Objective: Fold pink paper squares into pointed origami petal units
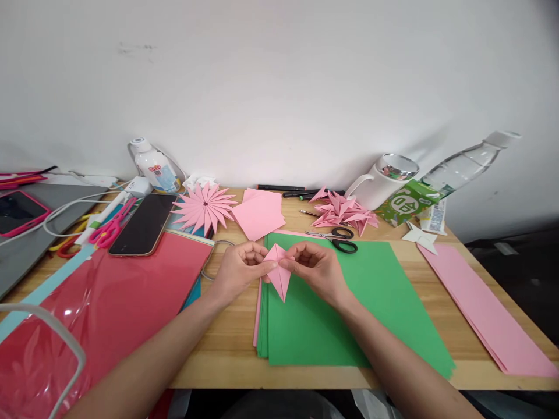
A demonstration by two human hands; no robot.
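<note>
Between both hands is a pink folded paper [282, 283], kite-shaped, with a crease down its middle and its long point toward me. My left hand [241, 265] pinches its left corner, thumb on top. On the right corner, my right hand [315, 269] pinches in the same way, and the two thumb tips nearly meet at the centre. The paper is held above the left edge of a stack of green paper [349, 314]. Beyond the hands lie square pink sheets [261, 210], a pink paper star with many points [205, 208] and a heap of folded pink pieces [343, 210].
Black-handled scissors [343, 238] lie at the green stack's far edge. A white mug [378, 183], green box [406, 203] and leaning bottle [471, 163] stand back right. Pink strips [484, 314] lie right. A phone [143, 226], pink scissors [114, 224] and red packet [131, 297] are left.
</note>
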